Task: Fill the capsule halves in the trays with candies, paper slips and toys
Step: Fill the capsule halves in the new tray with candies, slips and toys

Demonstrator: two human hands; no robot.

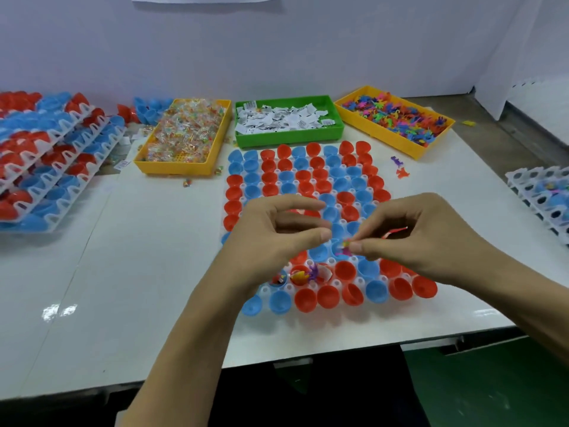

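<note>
Left hand: the left hand (278,232) is in the middle of the frame, above the tray; the fingers are curled with thumb and forefinger close together, and I cannot tell if they hold anything.
Right hand: the right hand (412,238) is just right of the middle; thumb and forefinger pinch a small pink toy (345,247), and a red piece (395,232) shows under the curled fingers.
Tray: the white tray (357,282) lies in the centre of the frame on the white table (138,272); it holds rows of red and blue capsule halves (308,177), open side up.
Filled halves: near the lower left of this tray, a few halves (303,274) already hold a candy, a paper and a purple toy.
Candies: the wrapped candies (184,131) fill a yellow bin in the upper middle-left.
Paper slips: the paper slips (277,118) lie in a green bin (289,138) in the upper centre.
Toys: the coloured toys (397,118) fill a second yellow bin in the upper right; two loose toys (399,167) lie on the table near it.
Other trays: stacked trays of halves (49,155) stand at the left edge; another stack (542,192) stands at the right edge.
</note>
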